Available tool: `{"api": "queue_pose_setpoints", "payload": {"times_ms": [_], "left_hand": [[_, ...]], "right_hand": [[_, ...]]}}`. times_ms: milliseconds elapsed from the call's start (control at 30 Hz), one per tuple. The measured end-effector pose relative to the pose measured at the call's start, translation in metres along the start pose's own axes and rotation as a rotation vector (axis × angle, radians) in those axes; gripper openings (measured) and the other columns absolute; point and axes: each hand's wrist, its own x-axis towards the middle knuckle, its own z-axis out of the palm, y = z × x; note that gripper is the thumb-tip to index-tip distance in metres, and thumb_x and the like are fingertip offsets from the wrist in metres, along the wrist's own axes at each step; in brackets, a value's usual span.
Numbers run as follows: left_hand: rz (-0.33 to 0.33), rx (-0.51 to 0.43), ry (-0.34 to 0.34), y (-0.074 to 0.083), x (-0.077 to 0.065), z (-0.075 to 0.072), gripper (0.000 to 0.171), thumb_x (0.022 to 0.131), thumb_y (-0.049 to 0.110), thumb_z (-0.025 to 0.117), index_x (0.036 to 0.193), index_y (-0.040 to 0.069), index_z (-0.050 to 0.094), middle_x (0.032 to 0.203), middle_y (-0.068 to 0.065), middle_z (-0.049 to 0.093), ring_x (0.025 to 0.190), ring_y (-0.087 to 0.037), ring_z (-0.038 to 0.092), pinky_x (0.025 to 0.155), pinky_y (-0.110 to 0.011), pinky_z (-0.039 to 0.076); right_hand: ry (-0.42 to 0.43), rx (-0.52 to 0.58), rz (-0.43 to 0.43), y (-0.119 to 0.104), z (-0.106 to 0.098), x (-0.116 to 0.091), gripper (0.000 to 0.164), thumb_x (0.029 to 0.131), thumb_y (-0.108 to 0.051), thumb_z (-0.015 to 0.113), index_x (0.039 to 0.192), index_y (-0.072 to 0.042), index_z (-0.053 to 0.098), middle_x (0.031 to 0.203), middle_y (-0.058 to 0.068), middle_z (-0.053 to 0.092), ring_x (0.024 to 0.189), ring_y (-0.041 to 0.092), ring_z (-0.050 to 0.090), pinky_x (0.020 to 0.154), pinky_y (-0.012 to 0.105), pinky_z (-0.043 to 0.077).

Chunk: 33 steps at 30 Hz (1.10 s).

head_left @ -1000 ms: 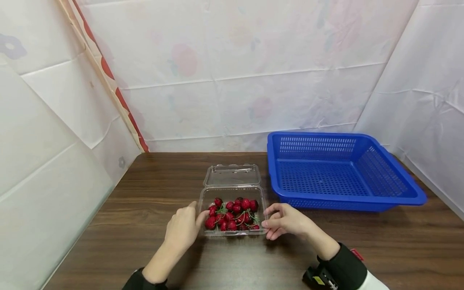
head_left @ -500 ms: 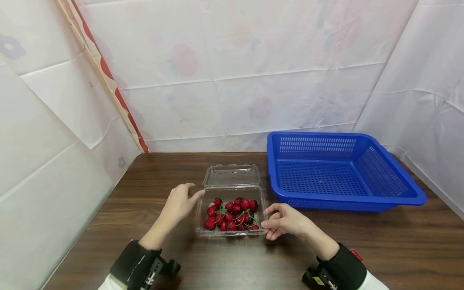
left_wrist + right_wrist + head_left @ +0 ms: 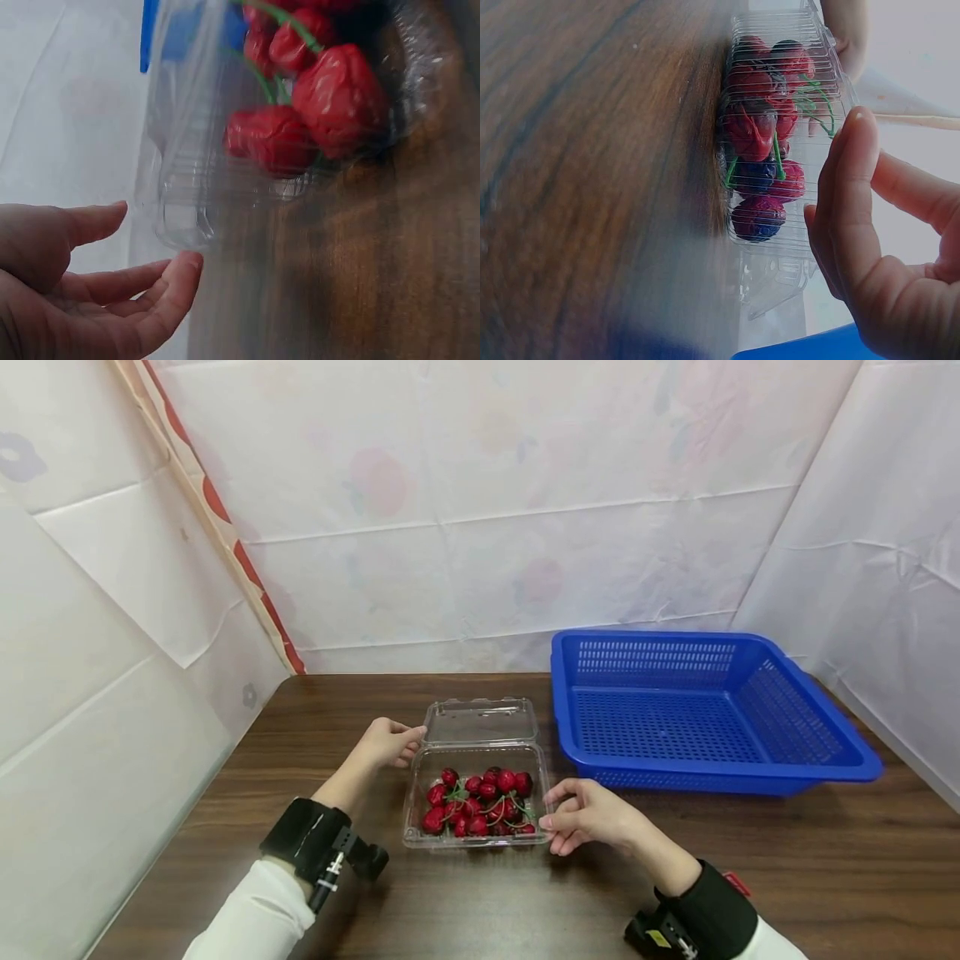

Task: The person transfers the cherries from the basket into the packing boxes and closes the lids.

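Note:
A clear plastic clamshell box [image 3: 420, 837] stands on the wooden table with its lid [image 3: 480, 723] folded back. Several dark red cherries [image 3: 433, 820] with green stems lie in its base, some large in the left wrist view [image 3: 341, 97]. Beside the lid's left corner is my left hand [image 3: 387, 745]; thumb and fingers are spread apart in the left wrist view [image 3: 112, 285], with nothing gripped. My right hand [image 3: 588, 817] pinches the box's right rim near the front corner. In the right wrist view its fingers [image 3: 851, 202] hide the thumb tip.
A large blue plastic basket [image 3: 817, 772] with perforated sides sits to the right, close behind my right hand. White printed cloth [image 3: 480, 568] hangs along the back and both sides of the wooden table [image 3: 315, 727].
My left hand has moved away from me, from the base's left side to the lid's corner. The box's base has shifted slightly left at its left edge. My right hand has stayed put.

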Motion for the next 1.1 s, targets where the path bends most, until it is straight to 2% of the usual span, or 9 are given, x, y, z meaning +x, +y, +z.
{"api": "queue_pose_setpoints", "payload": {"times_ms": [200,367,467,600,767,900,1100], "left_hand": [[-0.075,-0.133,-0.045,-0.005,0.015,-0.003,0.051,0.093,0.021,0.05,0.121,-0.02,0.039,0.087,-0.017,0.061,0.072,-0.015,0.061,0.071,-0.034,0.05],[-0.106,-0.254,-0.102,-0.011,0.024,-0.004,0.049,0.093,0.017,0.049,0.121,-0.021,0.036,0.073,-0.007,0.059,0.06,-0.008,0.057,0.06,-0.024,0.05],[-0.112,-0.305,-0.129,-0.013,0.026,-0.003,0.044,0.093,0.014,0.049,0.119,-0.02,0.04,0.068,-0.003,0.057,0.057,-0.007,0.055,0.056,-0.021,0.047],[-0.096,-0.324,-0.145,-0.014,0.027,-0.001,0.039,0.093,0.011,0.049,0.116,-0.02,0.044,0.068,-0.002,0.056,0.057,-0.006,0.053,0.056,-0.02,0.046],[-0.059,-0.346,-0.146,-0.014,0.026,0.0,0.036,0.092,0.006,0.048,0.116,-0.021,0.044,0.067,-0.002,0.057,0.058,-0.006,0.053,0.056,-0.019,0.046],[-0.032,-0.362,-0.121,-0.015,0.026,-0.001,0.035,0.091,0.003,0.048,0.117,-0.021,0.044,0.07,-0.002,0.058,0.059,-0.006,0.054,0.056,-0.019,0.046],[0.01,-0.368,-0.066,-0.017,0.024,-0.001,0.034,0.091,0.004,0.049,0.118,-0.017,0.046,0.087,-0.009,0.059,0.064,-0.007,0.055,0.06,-0.02,0.047]], "right_hand": [[0.009,0.001,0.008,0.001,0.0,0.001,0.042,0.083,0.0,0.06,0.112,0.017,0.034,0.069,0.011,0.061,0.056,0.015,0.06,0.056,0.029,0.051],[0.008,0.0,0.008,0.002,0.0,0.001,0.042,0.082,0.0,0.06,0.112,0.016,0.035,0.07,0.01,0.061,0.057,0.015,0.06,0.056,0.029,0.051],[0.01,-0.001,0.013,0.002,0.0,0.001,0.043,0.082,0.0,0.06,0.112,0.017,0.035,0.07,0.01,0.061,0.057,0.015,0.06,0.056,0.029,0.051],[0.01,-0.006,0.006,0.0,0.0,0.0,0.042,0.083,0.0,0.06,0.112,0.017,0.035,0.07,0.011,0.061,0.057,0.015,0.06,0.057,0.03,0.051],[0.006,0.004,0.007,0.0,-0.001,0.0,0.041,0.083,0.001,0.059,0.111,0.016,0.035,0.069,0.01,0.061,0.056,0.014,0.06,0.055,0.028,0.051],[0.01,0.007,0.01,0.0,-0.001,0.0,0.04,0.083,0.001,0.059,0.111,0.016,0.035,0.068,0.01,0.061,0.055,0.014,0.06,0.055,0.028,0.051],[0.017,-0.001,0.005,-0.001,-0.001,0.0,0.04,0.083,0.001,0.059,0.111,0.015,0.036,0.069,0.011,0.061,0.055,0.015,0.06,0.055,0.029,0.051]]}}
